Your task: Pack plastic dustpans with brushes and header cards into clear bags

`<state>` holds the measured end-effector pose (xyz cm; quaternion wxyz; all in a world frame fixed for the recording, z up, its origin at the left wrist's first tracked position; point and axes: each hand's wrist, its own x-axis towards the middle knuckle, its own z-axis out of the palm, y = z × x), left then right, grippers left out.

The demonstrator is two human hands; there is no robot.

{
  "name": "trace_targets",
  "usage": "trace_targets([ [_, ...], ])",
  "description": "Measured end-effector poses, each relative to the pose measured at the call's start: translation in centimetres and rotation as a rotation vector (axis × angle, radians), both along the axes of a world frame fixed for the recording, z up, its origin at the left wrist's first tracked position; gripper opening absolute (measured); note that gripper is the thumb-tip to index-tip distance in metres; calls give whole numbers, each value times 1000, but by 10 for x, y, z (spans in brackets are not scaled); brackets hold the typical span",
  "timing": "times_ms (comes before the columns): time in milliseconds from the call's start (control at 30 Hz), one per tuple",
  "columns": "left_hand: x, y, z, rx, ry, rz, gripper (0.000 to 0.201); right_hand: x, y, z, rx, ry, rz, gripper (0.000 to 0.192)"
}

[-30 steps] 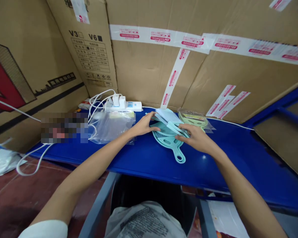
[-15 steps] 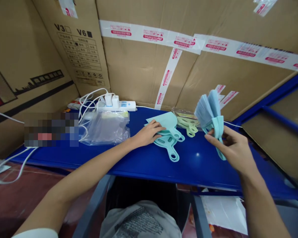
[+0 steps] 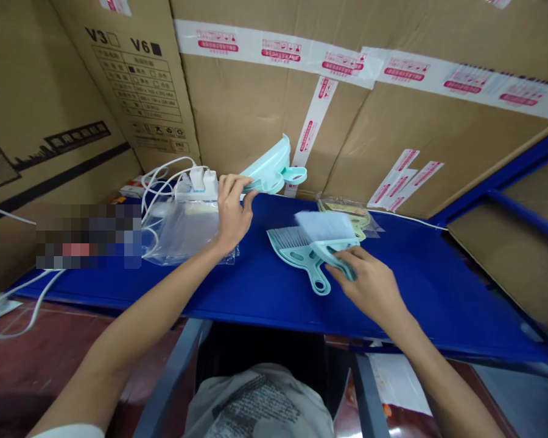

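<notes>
My left hand (image 3: 235,210) is closed on the edge of a mint-green dustpan (image 3: 271,167), raised above the back of the table and tilted; a second handle ring shows beside its handle. My right hand (image 3: 363,271) is closed around a mint-green hand brush (image 3: 340,249) with pale blue bristles. Motion blurs it, so I cannot tell whether a second brush is in the grip. Below it, another mint-green dustpan (image 3: 304,261) lies on the table with a grey-bristled brush (image 3: 292,237) on it. The held brush partly covers both.
The blue table (image 3: 265,298) stands against cardboard walls. Clear plastic bags (image 3: 189,234) lie at left, near a white power strip (image 3: 196,188) with cables. A bagged green dustpan set (image 3: 347,210) lies behind the right hand. A blurred-out patch hides things at far left.
My left hand has lifted the dustpan off the pile, up and to the left. My right hand has moved left and down with its brush, over the dustpan on the table.
</notes>
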<state>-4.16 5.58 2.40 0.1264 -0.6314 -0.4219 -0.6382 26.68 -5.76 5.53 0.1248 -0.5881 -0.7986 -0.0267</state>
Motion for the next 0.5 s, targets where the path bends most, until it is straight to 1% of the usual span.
trace_targets([
  [100, 0, -2, -1, 17, 6, 8, 20, -30, 6, -2, -153, -234, 50, 35],
  [200, 2, -2, -4, -2, 33, 0, 24, -49, 12, -3, -212, -330, 98, 45],
  [267, 4, -2, -6, -22, 55, -17, 26, -52, 14, -2, -233, -347, 116, 51],
  [400, 5, -3, -5, -22, 83, -28, 29, -50, 18, 3, -314, -342, 129, 40],
  [500, 5, -3, -4, 10, 79, -18, 31, -46, 26, 3, -355, -268, 155, 39],
])
